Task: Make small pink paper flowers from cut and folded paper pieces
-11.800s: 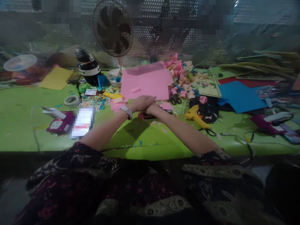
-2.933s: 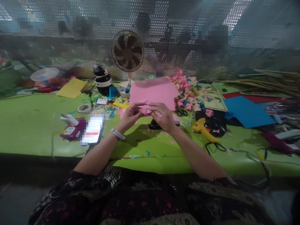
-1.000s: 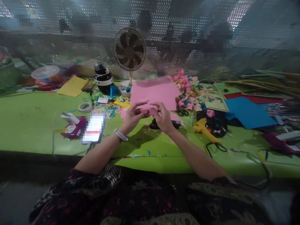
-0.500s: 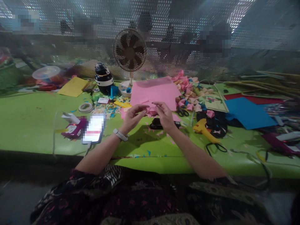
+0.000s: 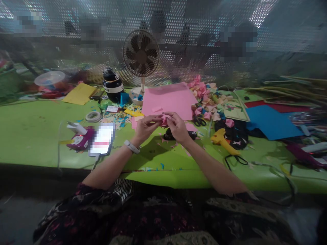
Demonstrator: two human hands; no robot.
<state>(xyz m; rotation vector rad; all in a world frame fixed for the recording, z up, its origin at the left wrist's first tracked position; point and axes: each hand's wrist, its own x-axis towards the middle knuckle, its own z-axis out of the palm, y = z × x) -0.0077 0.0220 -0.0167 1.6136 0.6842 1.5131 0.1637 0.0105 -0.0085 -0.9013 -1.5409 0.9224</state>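
Note:
A small folded pink paper flower (image 5: 165, 119) is held up between my two hands, above the green table. My left hand (image 5: 146, 126), with a white band at the wrist, pinches its left side. On the other side my right hand (image 5: 177, 126) closes thumb and fingers on the paper. Behind them lies a large pink paper sheet (image 5: 168, 97) with a small pink strip on it. Beneath my right hand is a black object (image 5: 170, 134), partly hidden, with pink scraps around it.
At the right lie black scissors (image 5: 199, 121), a yellow glue gun (image 5: 223, 141), a blue sheet (image 5: 272, 122) and heaped paper flowers (image 5: 201, 93). Leftward are a phone (image 5: 102, 139), a tape roll (image 5: 93, 116), a black jug (image 5: 112, 85) and a fan (image 5: 141, 54).
My fingers have drawn closer together around the pink paper. It now stands up more plainly between my fingertips as a pointed, folded shape.

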